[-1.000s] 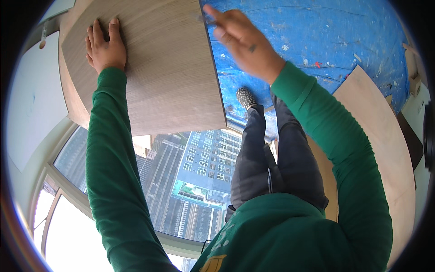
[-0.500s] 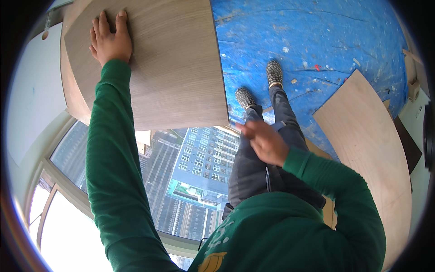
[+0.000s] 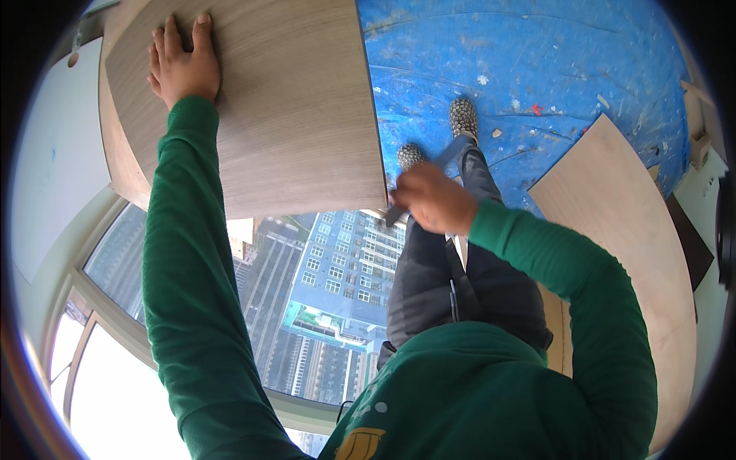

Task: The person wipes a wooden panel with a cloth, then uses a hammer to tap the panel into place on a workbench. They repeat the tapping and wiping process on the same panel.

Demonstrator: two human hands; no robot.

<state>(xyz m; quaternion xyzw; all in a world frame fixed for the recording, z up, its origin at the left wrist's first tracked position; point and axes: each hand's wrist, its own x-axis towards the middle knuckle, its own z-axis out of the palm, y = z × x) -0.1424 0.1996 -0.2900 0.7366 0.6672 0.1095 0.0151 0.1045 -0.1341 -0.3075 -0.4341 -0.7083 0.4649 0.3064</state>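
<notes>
A wood-grain board with a grey-brown face lies at the upper left. My left hand rests flat on its far left part, fingers spread and pressing on the surface. Beside the board's near right corner, my right hand is closed around a flat dark file. The file slants from upper right to lower left, and its lower end comes close to that corner. Motion blurs the hand and file, so I cannot tell whether the file touches the board's edge.
Blue sheeting with paint specks and scraps covers the floor ahead, under my shoes. A pale plywood sheet leans at the right, with a dark panel behind it. A window overlooks tall buildings at the lower left.
My right hand has shifted slightly left and away from my body, and the file in it now slants across the board's corner. My left hand stays flat on the board.
</notes>
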